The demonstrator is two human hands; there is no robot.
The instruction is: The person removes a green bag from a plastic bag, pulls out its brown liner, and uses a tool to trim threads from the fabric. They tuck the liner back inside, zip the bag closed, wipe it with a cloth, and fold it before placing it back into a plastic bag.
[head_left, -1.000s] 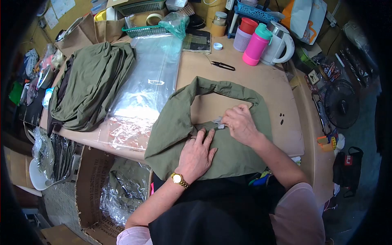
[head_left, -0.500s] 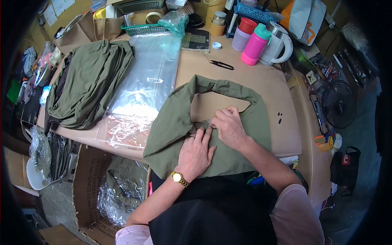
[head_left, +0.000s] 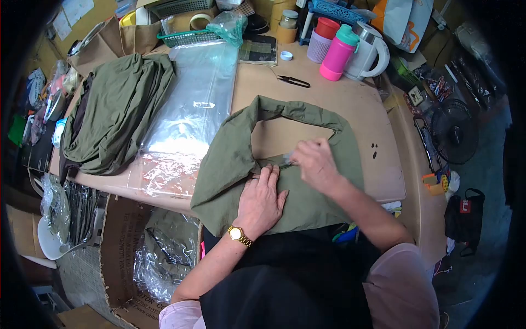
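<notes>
An olive-green fabric shoulder bag lies on the table before me, its strap looping around an opening at the far side. My left hand, with a gold watch on the wrist, rests flat on the bag, fingertips at the lower edge of the opening. Just right of it, my right hand is closed over the same edge and slightly blurred. A small pale, translucent bit shows at its fingertips; what it is I cannot make out. A zipper end shows at the opening's right corner.
Olive-green bags are piled at left beside clear plastic sleeves. Black thread snips lie beyond my bag. A pink bottle and a kettle stand at the back right. Below left is a cardboard box.
My right hand has moved slightly right along the opening's edge, away from my left fingers. The left hand stays flat on the bag. The whole view has shifted slightly.
</notes>
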